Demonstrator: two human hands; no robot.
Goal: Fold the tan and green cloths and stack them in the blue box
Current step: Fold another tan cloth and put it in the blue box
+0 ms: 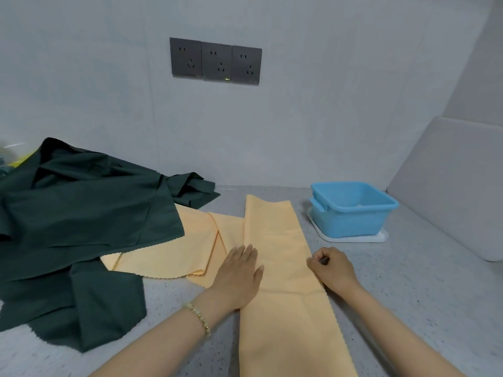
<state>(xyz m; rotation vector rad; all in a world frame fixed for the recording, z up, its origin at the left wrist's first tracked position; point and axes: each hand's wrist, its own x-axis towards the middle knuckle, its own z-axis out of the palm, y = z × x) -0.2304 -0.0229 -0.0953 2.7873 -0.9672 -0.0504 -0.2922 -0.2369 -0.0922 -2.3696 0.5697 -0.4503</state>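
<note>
On the counter (408,268), tan cloth (283,240) under flat left fingers (246,254), its edge between pinching right fingers (317,263)

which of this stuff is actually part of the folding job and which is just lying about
Part of the job:
tan strip, left hand flat on it, right hand pinching its edge
other tan cloths
green cloths
blue box

Just lying about:
white tray under the box
wall sockets
grey board leaning on the right
</note>
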